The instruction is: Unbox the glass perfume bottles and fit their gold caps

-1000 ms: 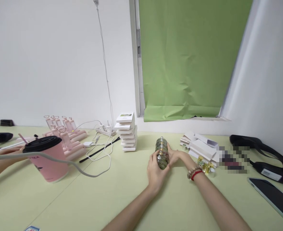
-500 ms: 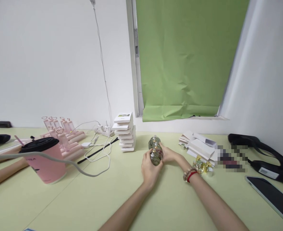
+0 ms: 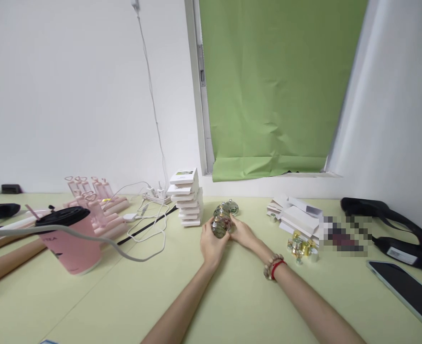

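Note:
Shiny, round, greenish glass-like pieces with small silver knobs stand together in the middle of the table; their exact kind is unclear. Around the nearest round glass-like piece [image 3: 219,227] my left hand [image 3: 211,244] is closed from the left. My right hand [image 3: 242,233] is closed on the same piece from the right, its fingertips partly hidden. Just behind it, touching or nearly so, is another piece, and a far round piece [image 3: 233,207] stands a little to the right. A beaded bracelet and a red band [image 3: 275,268] circle my right wrist.
Left of my hands rises a stack of small white boxes [image 3: 185,198]. To the right lie open white cartons [image 3: 298,217], gold and silver caps [image 3: 301,246], a phone [image 3: 407,296] and a black strap [image 3: 397,229]. A pink cup [image 3: 74,246], cables and another person's arms [image 3: 13,260] are left.
Both hands have shifted left with the nearest glass-like piece. The pieces, lined up before, now sit offset, with the far one showing to the right.

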Tool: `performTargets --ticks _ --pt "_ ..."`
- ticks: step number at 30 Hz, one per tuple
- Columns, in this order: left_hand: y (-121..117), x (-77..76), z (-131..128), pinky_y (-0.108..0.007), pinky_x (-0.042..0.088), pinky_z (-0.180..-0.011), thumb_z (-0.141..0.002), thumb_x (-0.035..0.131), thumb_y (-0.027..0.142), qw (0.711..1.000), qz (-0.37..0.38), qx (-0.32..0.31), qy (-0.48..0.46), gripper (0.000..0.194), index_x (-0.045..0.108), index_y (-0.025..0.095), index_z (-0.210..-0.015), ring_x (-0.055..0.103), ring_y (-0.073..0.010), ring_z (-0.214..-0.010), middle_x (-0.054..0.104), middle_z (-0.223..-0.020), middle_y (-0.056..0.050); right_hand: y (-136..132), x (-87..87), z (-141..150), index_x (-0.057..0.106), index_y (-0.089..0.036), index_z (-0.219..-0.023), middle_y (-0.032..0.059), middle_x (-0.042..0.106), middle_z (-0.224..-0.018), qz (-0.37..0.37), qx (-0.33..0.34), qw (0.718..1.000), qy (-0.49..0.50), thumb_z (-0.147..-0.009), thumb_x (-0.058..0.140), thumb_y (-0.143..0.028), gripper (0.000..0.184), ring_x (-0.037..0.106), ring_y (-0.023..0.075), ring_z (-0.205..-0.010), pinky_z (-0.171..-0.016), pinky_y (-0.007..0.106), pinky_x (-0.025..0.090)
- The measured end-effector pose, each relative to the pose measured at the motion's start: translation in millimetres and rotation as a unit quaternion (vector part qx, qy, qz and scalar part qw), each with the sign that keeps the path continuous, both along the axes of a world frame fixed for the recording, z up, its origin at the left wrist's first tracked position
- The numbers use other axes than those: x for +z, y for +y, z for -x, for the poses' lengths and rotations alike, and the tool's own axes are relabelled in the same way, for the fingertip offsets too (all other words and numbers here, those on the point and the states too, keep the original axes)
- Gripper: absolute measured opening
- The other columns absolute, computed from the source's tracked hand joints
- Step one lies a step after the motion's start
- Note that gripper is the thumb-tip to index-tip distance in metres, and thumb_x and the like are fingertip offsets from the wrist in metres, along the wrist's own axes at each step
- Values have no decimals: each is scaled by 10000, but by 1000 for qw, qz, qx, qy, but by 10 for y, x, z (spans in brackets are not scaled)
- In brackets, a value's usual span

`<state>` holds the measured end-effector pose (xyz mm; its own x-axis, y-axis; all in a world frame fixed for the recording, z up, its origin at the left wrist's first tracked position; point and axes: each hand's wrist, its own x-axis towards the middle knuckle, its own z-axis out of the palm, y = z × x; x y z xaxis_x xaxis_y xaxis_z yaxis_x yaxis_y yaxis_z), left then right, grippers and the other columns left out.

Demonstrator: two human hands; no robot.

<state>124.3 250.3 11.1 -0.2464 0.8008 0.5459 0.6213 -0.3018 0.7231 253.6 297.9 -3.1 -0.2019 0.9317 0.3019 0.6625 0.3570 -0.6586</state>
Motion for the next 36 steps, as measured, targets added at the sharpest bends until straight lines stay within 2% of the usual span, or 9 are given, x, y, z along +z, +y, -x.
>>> performTargets --ticks 3,6,8,11,14,17,20,26,36 --pt "15 -16 11 -350 431 -869 -633 622 267 1000 -4 0 6 528 465 210 -1134 533 -220 -1011 526 -1100 -63 14 -48 -51 460 -224 -1262 58 521 -1267 -40 11 999 17 -620 682 -365 694 491 252 -1138 -964 344 358" --pt "23 -46 12 -349 432 -867 -643 614 274 1000 -10 -3 12 524 460 213 -1140 530 -218 -1013 525 -1099 -62 99 -126 -141 515 -198 -1212 43 518 -1273 -14 9 999 37 -635 654 -317 605 469 228 -1164 -993 340 337" --pt "28 -66 8 -345 429 -870 -651 607 276 1000 -13 -5 15 520 456 216 -1145 526 -215 -1016 527 -1092 -60 183 -178 -204 494 -175 -1234 42 524 -1269 17 -4 999 43 -687 560 -216 553 477 198 -1161 -977 319 359" --pt "34 -85 0 -340 421 -878 -653 602 279 1000 -13 -4 22 524 451 215 -1150 520 -215 -1024 529 -1089 -63 302 -219 -264 395 -150 -1310 62 459 -1329 36 -54 997 35 -704 437 -133 608 434 180 -1203 -990 316 339" --pt "37 -92 -12 -340 417 -879 -647 605 280 1000 -9 0 23 539 444 222 -1159 518 -218 -1030 528 -1094 -64 371 -208 -259 283 -135 -1368 96 379 -1383 49 -110 993 11 -709 448 -192 682 370 215 -1248 -1019 360 282" --pt "34 -91 -26 -343 413 -883 -638 612 285 1000 -2 5 21 556 440 221 -1163 515 -221 -1037 526 -1096 -65 390 -171 -204 252 -159 -1383 106 391 -1373 56 -128 990 -23 -714 490 -277 720 351 254 -1253 -1022 403 241" --pt "27 -90 -41 -338 415 -879 -642 609 290 1000 -1 2 19 550 441 216 -1160 519 -217 -1027 525 -1086 -63 379 -144 -148 216 -173 -1396 108 419 -1350 49 -120 987 -94 -775 440 -368 688 345 255 -1251 -1005 425 232" --pt "22 -97 -54 -351 411 -879 -661 602 308 1000 -6 0 22 536 440 210 -1163 521 -219 -1016 525 -1074 -71 342 -122 -100 196 -223 -1400 50 341 -1408 24 -80 982 -171 -857 302 -462 603 277 226 -1280 -994 442 217" --pt "12 -110 -71 -383 390 -936 -689 598 385 999 -22 -20 13 688 318 185 -1285 460 -247 -1124 466 -1177 -110 329 -128 -85 238 -233 -1385 39 383 -1384 3 -83 983 -166 -875 294 -433 551 311 200 -1264 -986 385 237"
